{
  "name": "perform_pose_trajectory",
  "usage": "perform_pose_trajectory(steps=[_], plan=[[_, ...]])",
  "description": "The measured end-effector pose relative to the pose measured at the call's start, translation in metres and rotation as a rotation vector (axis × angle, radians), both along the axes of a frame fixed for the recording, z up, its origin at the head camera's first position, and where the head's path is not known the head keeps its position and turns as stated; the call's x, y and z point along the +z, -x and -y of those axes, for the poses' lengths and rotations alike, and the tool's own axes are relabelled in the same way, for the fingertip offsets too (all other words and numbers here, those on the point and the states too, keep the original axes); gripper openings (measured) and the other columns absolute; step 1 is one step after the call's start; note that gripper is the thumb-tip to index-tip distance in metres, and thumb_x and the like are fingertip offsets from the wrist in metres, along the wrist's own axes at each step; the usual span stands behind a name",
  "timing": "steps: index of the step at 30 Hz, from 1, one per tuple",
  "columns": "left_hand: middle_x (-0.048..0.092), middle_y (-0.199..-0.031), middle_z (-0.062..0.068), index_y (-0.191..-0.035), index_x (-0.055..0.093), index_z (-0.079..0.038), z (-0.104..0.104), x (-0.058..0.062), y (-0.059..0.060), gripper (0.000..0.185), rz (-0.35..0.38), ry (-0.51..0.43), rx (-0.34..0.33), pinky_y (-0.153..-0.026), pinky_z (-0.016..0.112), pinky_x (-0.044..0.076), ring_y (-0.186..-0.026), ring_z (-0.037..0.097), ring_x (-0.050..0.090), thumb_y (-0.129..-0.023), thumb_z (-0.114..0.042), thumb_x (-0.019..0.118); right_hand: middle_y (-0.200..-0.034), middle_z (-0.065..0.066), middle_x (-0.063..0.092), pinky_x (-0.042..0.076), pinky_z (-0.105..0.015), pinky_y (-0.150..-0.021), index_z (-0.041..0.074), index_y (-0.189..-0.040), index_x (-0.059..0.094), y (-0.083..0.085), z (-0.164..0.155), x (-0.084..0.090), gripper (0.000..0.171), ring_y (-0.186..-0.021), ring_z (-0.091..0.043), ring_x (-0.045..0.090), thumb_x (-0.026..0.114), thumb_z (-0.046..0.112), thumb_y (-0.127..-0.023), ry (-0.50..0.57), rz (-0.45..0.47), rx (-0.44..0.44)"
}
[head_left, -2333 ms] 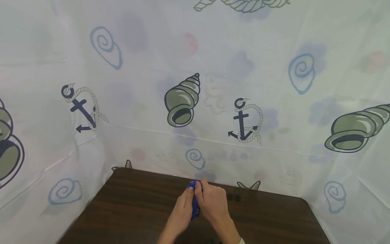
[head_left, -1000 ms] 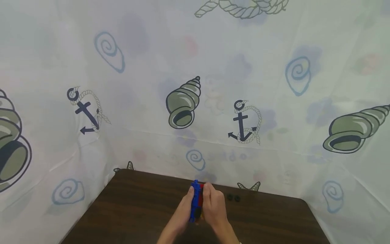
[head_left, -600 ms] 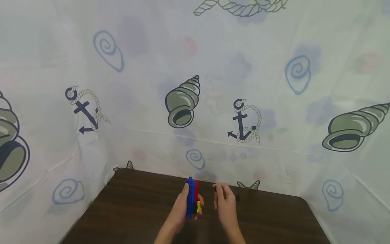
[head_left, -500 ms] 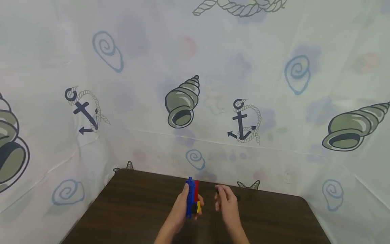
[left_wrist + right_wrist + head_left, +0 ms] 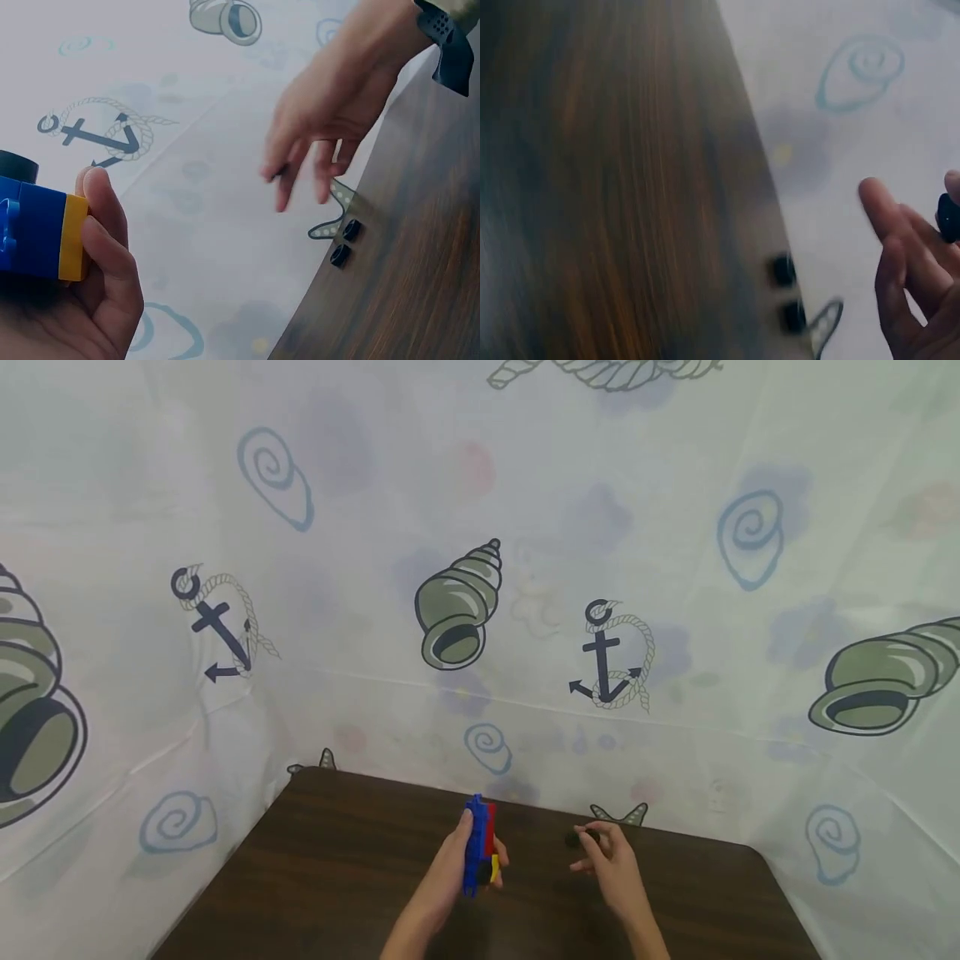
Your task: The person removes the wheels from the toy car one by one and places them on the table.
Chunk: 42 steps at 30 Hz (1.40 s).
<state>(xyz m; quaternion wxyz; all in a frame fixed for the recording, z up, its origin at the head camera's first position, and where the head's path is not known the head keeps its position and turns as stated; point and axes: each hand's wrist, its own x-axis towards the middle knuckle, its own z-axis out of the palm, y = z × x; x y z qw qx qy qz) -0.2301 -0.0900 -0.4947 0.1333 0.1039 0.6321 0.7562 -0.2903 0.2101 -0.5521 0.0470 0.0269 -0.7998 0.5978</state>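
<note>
My left hand (image 5: pixel 450 856) grips a toy vehicle (image 5: pixel 476 847) of blue, red and yellow plastic blocks, held upright above the table. In the left wrist view the toy's blue and yellow end (image 5: pixel 41 229) shows, with a black round part (image 5: pixel 19 165) on it. My right hand (image 5: pixel 617 864) is off to the right, near the back edge, pinching a small black piece (image 5: pixel 949 217) between thumb and finger. Close by its fingertips two small black wheels (image 5: pixel 351 229) lie on the table; in the right wrist view they appear as blurred dark wheels (image 5: pixel 784 270).
The dark wood-grain table (image 5: pixel 337 860) has rounded back corners. Behind it and along both sides hangs a pale cloth (image 5: pixel 360 568) printed with shells, anchors and starfish. A dark band (image 5: pixel 454 56) circles the right wrist.
My right hand has come away from the toy and moved right to the black wheels, carrying a small black piece. The left hand keeps its grip on the toy, which has turned slightly.
</note>
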Motion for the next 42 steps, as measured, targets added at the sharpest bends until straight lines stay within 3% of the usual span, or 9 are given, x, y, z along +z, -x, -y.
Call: perform_pose_trajectory(steps=[4, 8, 12, 15, 17, 22, 27, 33, 42], plan=[[0.073, -0.097, 0.002, -0.119, 0.067, -0.004, 0.001, 0.001, 0.0, 0.089, -0.005, 0.005, -0.004, -0.072, 0.032, 0.053, -0.081, 0.018, 0.073, -0.109, -0.075, 0.015, -0.148, -0.021, 0.065, 0.062, -0.046, -0.088, 0.002, -0.142, 0.048, 0.011, -0.022, -0.007, 0.051, -0.094, -0.027, 0.081, 0.059, 0.042, -0.112, -0.142, -0.004, -0.013], [0.073, -0.096, 0.003, -0.119, 0.067, -0.005, 0.003, 0.003, 0.001, 0.087, -0.027, 0.004, 0.0, -0.073, 0.032, 0.054, -0.081, 0.019, 0.073, -0.11, -0.074, 0.014, -0.139, -0.019, 0.068, 0.056, -0.045, -0.092, 0.0, -0.139, 0.057, 0.023, -0.043, -0.009, 0.054, -0.109, -0.028, 0.072, 0.061, 0.046, -0.11, -0.317, -0.022, -0.075], [0.073, -0.095, 0.002, -0.119, 0.067, -0.007, 0.005, 0.004, 0.002, 0.086, -0.037, 0.001, 0.004, -0.075, 0.032, 0.054, -0.082, 0.02, 0.073, -0.11, -0.073, 0.014, -0.105, -0.013, 0.062, 0.045, -0.035, -0.071, 0.001, -0.135, 0.067, 0.033, -0.061, -0.009, 0.045, -0.082, -0.021, 0.054, 0.065, 0.037, -0.109, -0.418, 0.001, -0.099], [0.073, -0.095, 0.002, -0.119, 0.067, -0.008, 0.006, 0.003, 0.002, 0.085, -0.038, 0.004, 0.007, -0.077, 0.033, 0.054, -0.083, 0.02, 0.073, -0.11, -0.073, 0.014, -0.089, -0.009, 0.055, 0.039, -0.034, -0.062, -0.003, -0.137, 0.066, 0.04, -0.068, -0.014, 0.041, -0.067, -0.018, 0.045, 0.064, 0.028, -0.11, -0.46, 0.031, -0.079], [0.073, -0.096, 0.003, -0.119, 0.067, -0.008, 0.007, 0.003, 0.002, 0.085, -0.036, 0.005, 0.008, -0.077, 0.033, 0.054, -0.084, 0.02, 0.073, -0.11, -0.073, 0.014, -0.087, -0.008, 0.057, 0.04, -0.034, -0.06, -0.003, -0.137, 0.065, 0.045, -0.07, -0.019, 0.04, -0.064, -0.018, 0.046, 0.063, 0.027, -0.11, -0.505, 0.053, -0.065], [0.072, -0.103, 0.004, -0.127, 0.064, -0.008, 0.007, 0.002, 0.002, 0.084, -0.032, 0.005, 0.007, -0.081, 0.034, 0.053, -0.085, 0.021, 0.073, -0.11, -0.074, 0.014, -0.099, -0.011, 0.07, 0.049, -0.04, -0.063, -0.001, -0.135, 0.066, 0.053, -0.068, -0.027, 0.04, -0.075, -0.021, 0.061, 0.067, 0.027, -0.107, -0.633, 0.076, -0.042], [0.072, -0.104, 0.005, -0.129, 0.062, -0.008, 0.008, 0.002, 0.002, 0.084, -0.035, 0.008, 0.01, -0.084, 0.036, 0.053, -0.086, 0.021, 0.073, -0.11, -0.074, 0.014, -0.106, -0.015, 0.071, 0.051, -0.043, -0.063, 0.001, -0.136, 0.064, 0.055, -0.065, -0.029, 0.039, -0.076, -0.023, 0.063, 0.07, 0.021, -0.103, -0.669, 0.106, -0.029], [0.072, -0.104, 0.004, -0.129, 0.063, -0.008, 0.01, 0.001, 0.0, 0.084, -0.022, 0.007, 0.011, -0.084, 0.036, 0.053, -0.086, 0.02, 0.073, -0.109, -0.075, 0.015, -0.095, -0.01, 0.066, 0.042, -0.037, -0.059, 0.001, -0.137, 0.064, 0.056, -0.064, -0.031, 0.04, -0.067, -0.021, 0.054, 0.07, 0.018, -0.102, -0.664, 0.156, -0.018], [0.072, -0.106, 0.004, -0.133, 0.06, -0.008, 0.012, 0.002, 0.001, 0.082, -0.016, 0.012, 0.016, -0.09, 0.039, 0.053, -0.088, 0.021, 0.073, -0.11, -0.073, 0.014, -0.093, -0.01, 0.065, 0.042, -0.037, -0.06, 0.0, -0.139, 0.061, 0.058, -0.064, -0.035, 0.043, -0.07, -0.023, 0.055, 0.069, 0.018, -0.1, -0.628, 0.183, -0.026]])
